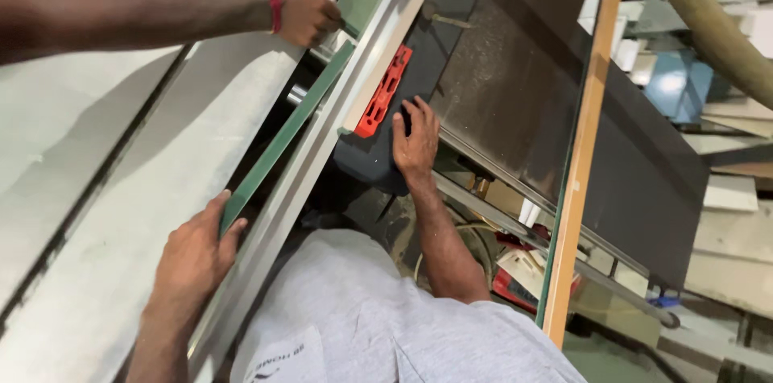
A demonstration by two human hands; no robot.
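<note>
1. Workshop clutter filled the right of the frame: stacked offcut boards [729, 190] in pale and blue tones, and a thick tan dust hose [708, 20] curving down from the top right.
2. Across the left half lay a wide grey panel [105, 157], running diagonally from the lower left to the top centre.
3. Along the panel's right edge sat a narrow green-edged strip [286, 137], slanting from centre-left up toward the top centre.
4. At the lower left, the person's left hand [193, 258] rested on the panel with its fingers curled over the near end of the strip (a partial wrap, not a full fist).
5. The right hand [415, 145], in the centre of the frame, lay flat and open on the dark saw table [499, 85], fingers spread, holding nothing; its fingertips sat just beside a red insert plate [385, 93].
6. A cream fence bar [386, 57] ran between the strip and the red plate.
7. Another person's hand [306, 19], with a red wristband, reached in from the upper left and was closed around the far end of the strip.
8. An upright orange-edged board [584, 149] stood right of centre.
9. The person's grey shirt [362, 318] filled the bottom centre.
</note>
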